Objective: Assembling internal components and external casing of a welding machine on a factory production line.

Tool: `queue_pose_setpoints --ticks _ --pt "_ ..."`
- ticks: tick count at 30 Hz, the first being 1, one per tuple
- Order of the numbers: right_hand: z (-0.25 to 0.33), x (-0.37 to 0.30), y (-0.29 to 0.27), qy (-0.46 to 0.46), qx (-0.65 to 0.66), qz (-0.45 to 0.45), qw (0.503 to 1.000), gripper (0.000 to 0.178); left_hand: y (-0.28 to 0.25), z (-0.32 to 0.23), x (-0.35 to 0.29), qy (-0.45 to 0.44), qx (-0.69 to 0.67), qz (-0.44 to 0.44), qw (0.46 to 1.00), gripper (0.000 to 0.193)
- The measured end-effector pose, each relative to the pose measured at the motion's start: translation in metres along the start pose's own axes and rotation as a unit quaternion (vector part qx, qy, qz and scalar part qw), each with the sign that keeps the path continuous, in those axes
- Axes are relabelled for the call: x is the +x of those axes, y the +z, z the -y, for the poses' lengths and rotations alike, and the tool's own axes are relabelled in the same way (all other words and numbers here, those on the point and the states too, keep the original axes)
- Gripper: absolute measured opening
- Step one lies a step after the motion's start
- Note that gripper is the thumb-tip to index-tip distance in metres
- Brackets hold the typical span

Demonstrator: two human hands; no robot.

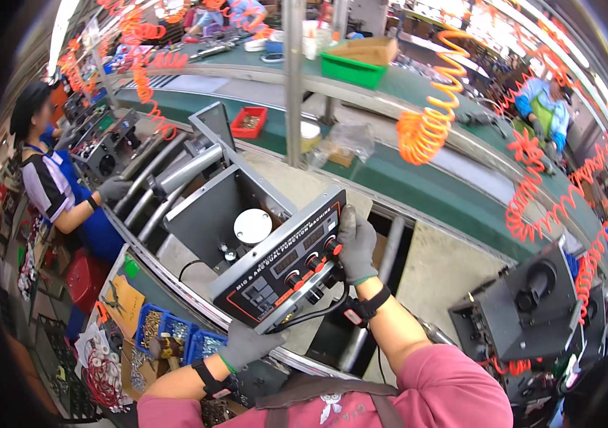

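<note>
A dark grey welding machine housing [204,214] sits tilted on the roller line in front of me, its top off. Inside it are a white round spool cover [252,225] and small metal fittings. The front panel [265,274] carries a red outline, displays, red-ringed knobs and sockets, and faces me. My right hand [357,246], in a grey glove, grips the panel's right edge. At its lower left corner my gloved left hand [250,346] holds the bottom edge, some fingers hidden beneath. A black cable [318,312] runs along the panel's lower side.
Blue bins of screws [175,329] and an orange-brown envelope [124,303] lie at left. A co-worker [68,171] stands beyond them. Another dark housing [525,299] is at right. Orange coiled hoses [425,135] hang over the green conveyor [404,182], near a metal post [293,85].
</note>
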State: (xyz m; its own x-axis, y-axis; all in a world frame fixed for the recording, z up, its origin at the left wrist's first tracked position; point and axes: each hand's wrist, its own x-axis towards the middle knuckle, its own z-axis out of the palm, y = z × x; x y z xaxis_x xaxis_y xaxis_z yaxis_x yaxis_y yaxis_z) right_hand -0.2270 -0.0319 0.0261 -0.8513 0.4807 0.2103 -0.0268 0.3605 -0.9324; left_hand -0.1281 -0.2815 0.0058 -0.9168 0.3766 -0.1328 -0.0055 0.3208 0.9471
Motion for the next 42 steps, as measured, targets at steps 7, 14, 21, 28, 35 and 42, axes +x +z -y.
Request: queue_pose_setpoints --ticks 7,14,21,28,35,42 --pt "-0.039 0.065 -0.080 -0.019 -0.162 -0.061 0.985 0.051 0.130 -0.026 0.025 0.084 0.021 0.021 0.996 0.039" --pt "-0.022 0.136 -0.169 0.091 -0.048 0.072 0.992 0.048 0.260 -0.062 0.106 -0.096 -0.015 -0.111 0.989 0.056" --pt "-0.053 -0.006 -0.208 0.193 0.145 0.012 0.970 0.034 0.170 -0.101 0.047 0.196 0.239 0.136 0.941 0.055" --pt "-0.142 -0.148 -0.258 0.137 -0.292 0.029 0.946 0.046 0.042 -0.188 0.071 0.468 0.163 -0.102 0.862 0.028" --pt "-0.197 -0.207 -0.293 0.211 -0.504 0.069 0.835 0.044 -0.038 -0.203 0.206 0.223 0.306 -0.055 0.924 0.053" --pt "-0.202 -0.204 -0.306 0.306 -0.506 0.156 0.791 0.056 -0.040 -0.194 0.236 0.150 0.332 -0.009 0.931 0.063"
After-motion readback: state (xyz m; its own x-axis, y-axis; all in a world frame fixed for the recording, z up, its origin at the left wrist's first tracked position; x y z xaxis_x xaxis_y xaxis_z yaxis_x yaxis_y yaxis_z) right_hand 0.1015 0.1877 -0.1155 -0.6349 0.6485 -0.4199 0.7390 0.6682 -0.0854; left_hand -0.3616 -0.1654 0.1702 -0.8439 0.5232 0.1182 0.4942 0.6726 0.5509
